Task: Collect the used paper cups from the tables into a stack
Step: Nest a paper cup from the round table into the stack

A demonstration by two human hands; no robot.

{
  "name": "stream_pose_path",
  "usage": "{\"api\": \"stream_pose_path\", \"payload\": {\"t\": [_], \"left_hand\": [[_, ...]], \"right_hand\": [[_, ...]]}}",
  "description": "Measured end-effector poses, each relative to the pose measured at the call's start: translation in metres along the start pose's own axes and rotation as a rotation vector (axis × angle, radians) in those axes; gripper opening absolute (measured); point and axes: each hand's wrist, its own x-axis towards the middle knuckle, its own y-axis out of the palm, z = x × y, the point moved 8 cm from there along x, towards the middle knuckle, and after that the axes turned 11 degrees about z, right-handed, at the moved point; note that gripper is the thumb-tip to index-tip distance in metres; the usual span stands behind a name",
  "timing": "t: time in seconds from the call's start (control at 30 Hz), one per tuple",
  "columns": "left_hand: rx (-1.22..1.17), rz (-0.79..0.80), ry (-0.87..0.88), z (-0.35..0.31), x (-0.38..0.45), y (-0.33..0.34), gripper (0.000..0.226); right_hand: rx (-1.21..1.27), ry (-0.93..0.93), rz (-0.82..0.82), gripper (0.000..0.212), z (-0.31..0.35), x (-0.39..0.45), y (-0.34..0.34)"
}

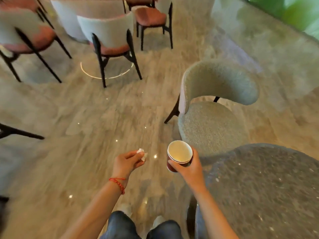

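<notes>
At the upper left of the frame stand blurred chairs with pink seats [43, 38] and black legs, and one white-backed chair [107, 31] sits at upper centre beside a white round desk base [69, 18]. The glossy stone floor [77, 118] fills the middle. Low and centre-left, the left hand [127, 163] reaches forward, its fingers curled and pinching a small crumpled white tissue [141, 153] at the fingertips; a red string bracelet [119, 184] circles that wrist. Just right of it, apart from the tissue, the right hand [187, 167] grips the stack of paper cups [178, 155] from the side, thumb on the near wall; the cups are dark red outside, pale inside, nested with at least two rims showing, held upright above the floor and mouth tilted slightly toward the camera. Further right, a grey upholstered chair [212, 121] faces a dark speckled round desk [269, 187] at lower right. Green foliage [296, 11], blurred, shows at the top right corner
</notes>
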Motion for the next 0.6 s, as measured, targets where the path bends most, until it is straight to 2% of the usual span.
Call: {"api": "stream_pose_path", "payload": {"t": [0.3,0.6], "left_hand": [[-0.196,-0.402,0.139,-0.033,-0.063,-0.194,0.004],[-0.363,-0.759,0.264,-0.043,-0.150,-0.384,0.005]], "right_hand": [[-0.064,-0.153,0.426,0.064,0.065,0.034,0.208],[-0.130,-0.278,0.825,0.062,0.120,0.008,0.438]]}}
